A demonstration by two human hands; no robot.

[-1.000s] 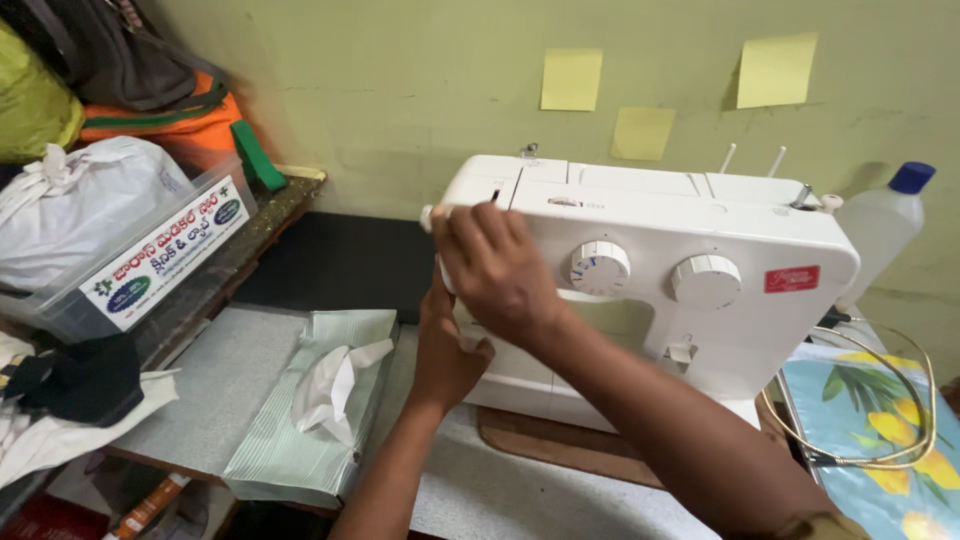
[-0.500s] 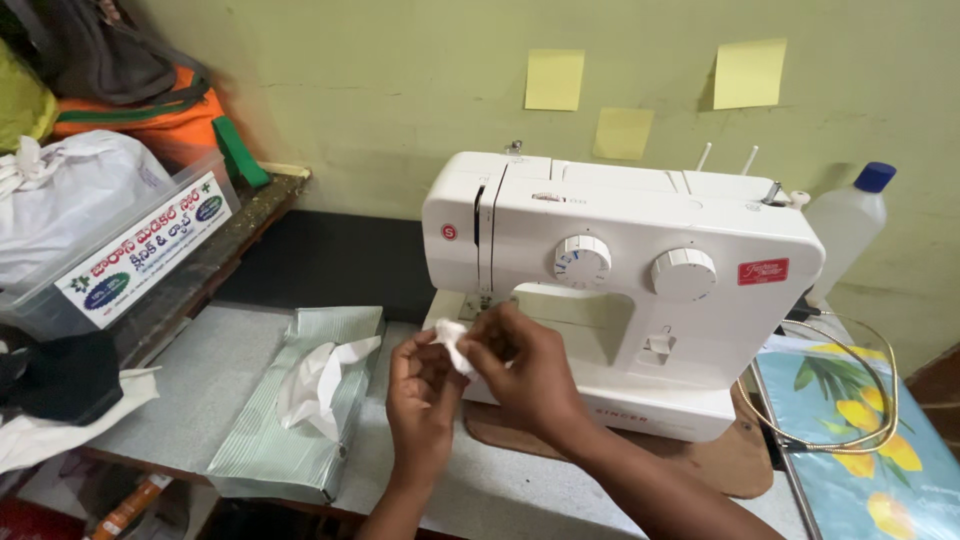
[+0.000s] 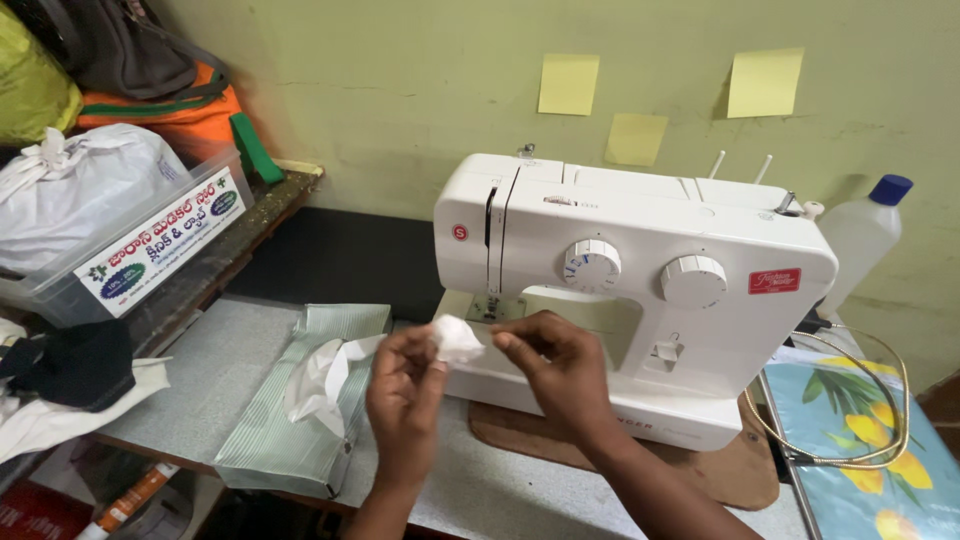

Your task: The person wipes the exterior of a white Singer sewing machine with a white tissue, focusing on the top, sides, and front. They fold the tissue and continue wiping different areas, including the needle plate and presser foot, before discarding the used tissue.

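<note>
A white sewing machine (image 3: 640,290) stands on a wooden base (image 3: 720,470) against the green wall. In front of its needle area, my left hand (image 3: 405,400) and my right hand (image 3: 555,365) both pinch a small crumpled white tissue (image 3: 457,340) between their fingertips. The tissue hangs just in front of the machine's lower arm. A pale green tissue box (image 3: 300,400) with a white tissue sticking out lies on the table just left of my left hand.
A clear plastic bottle with a blue cap (image 3: 865,240) stands right of the machine, above a coiled cable (image 3: 850,420) and a floral mat (image 3: 880,470). A labelled plastic bin (image 3: 130,250) holding a white bag sits on a shelf at left. Yellow sticky notes (image 3: 568,84) are on the wall.
My hands have come down from the machine's left end to in front of it. They now hold the crumpled tissue between them. The view shifted slightly.
</note>
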